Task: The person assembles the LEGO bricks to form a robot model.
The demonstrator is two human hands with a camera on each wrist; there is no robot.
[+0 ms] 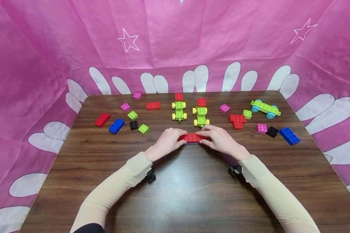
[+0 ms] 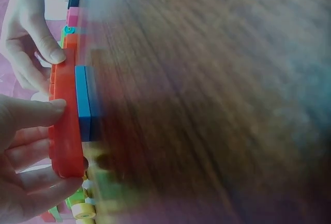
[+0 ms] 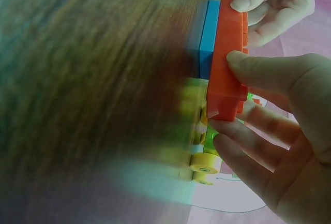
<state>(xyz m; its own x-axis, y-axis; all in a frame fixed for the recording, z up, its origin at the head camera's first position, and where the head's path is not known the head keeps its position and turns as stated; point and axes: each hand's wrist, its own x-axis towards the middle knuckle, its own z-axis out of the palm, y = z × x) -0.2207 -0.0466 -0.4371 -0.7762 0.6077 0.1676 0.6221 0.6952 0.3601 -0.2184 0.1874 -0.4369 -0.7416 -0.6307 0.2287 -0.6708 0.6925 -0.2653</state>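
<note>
A long red building brick (image 1: 192, 138) lies at the table's middle, between the two hands. Beneath it is a blue brick (image 2: 83, 105), shorter than the red one, whose ends overhang it in both wrist views. My left hand (image 1: 169, 141) pinches the red brick's left end, thumb on the near side and fingers behind. At the right end, my right hand (image 1: 221, 141) grips the same brick, its thumb (image 3: 248, 69) on the near face. Just beyond the hands stand two green wheeled bases (image 1: 179, 111) with yellow wheels, each with a red brick at its far end.
Left of the hands lie loose red, blue (image 1: 116, 126), pink, green and black bricks. On the right are a T-shaped red group (image 1: 237, 121), pink, green and black bricks, a blue brick (image 1: 289, 136) and a green base with blue wheels (image 1: 265, 108). A pink curtain (image 1: 169, 42) hangs behind the table.
</note>
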